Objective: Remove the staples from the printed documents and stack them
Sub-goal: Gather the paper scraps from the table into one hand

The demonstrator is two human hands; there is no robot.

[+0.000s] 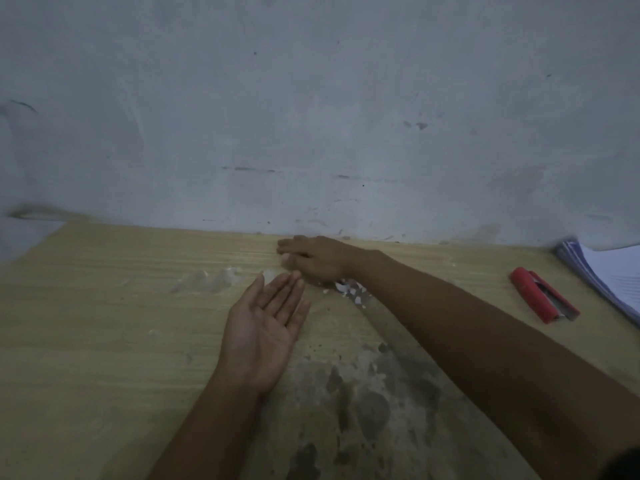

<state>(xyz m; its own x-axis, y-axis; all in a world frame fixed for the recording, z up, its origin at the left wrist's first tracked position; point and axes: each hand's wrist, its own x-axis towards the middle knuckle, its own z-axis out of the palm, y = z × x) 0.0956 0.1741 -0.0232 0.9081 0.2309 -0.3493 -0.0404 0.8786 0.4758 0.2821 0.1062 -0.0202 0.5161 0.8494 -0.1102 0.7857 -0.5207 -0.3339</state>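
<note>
Dark stains [367, 393] mottle the near middle of the wooden counter [104, 306], between the two forearms. Just beyond them the left hand [263, 327] lies palm up, its fingers [284, 292] straight and spread a little, holding nothing. The right hand [315, 259] reaches across to the far edge by the grey wall [311, 116], palm down. Its fingers [287, 249] are bent and blurred, so I cannot tell whether they hold anything. Small white paper scraps [353, 292] lie beside that wrist. The printed documents [613, 275] sit stacked at the far right corner, well apart from both hands, with a red stapler [543, 296] just beside them.
</note>
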